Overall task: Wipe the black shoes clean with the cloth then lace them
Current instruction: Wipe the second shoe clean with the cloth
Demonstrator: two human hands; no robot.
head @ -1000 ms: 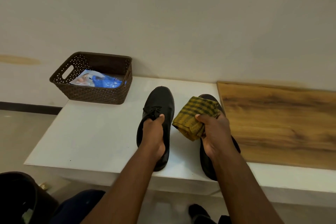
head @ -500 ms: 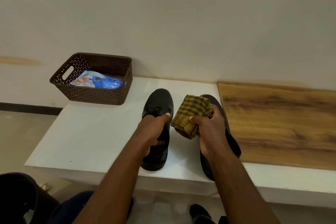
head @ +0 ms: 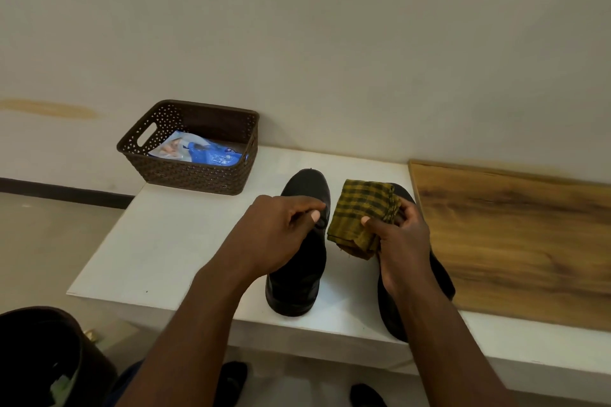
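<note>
Left hand [head: 281,235] regripped left shoe [head: 299,274] (mid-tongue) | right hand [head: 401,241] clutches cloth [head: 360,211]

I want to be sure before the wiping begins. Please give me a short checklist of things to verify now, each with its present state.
1. Cloth is held: ok, the right hand grips the folded yellow checked cloth.
2. Left shoe is steadied: ok, the left hand grips its upper near the laces.
3. Shoe rests fully on the white table: ok, heel near the front edge.
4. Right shoe is free to wipe: not ok, the right hand and cloth cover most of it.
5. Cloth touches a shoe: cannot tell.
6. Laces present on both shoes: cannot tell.
</note>
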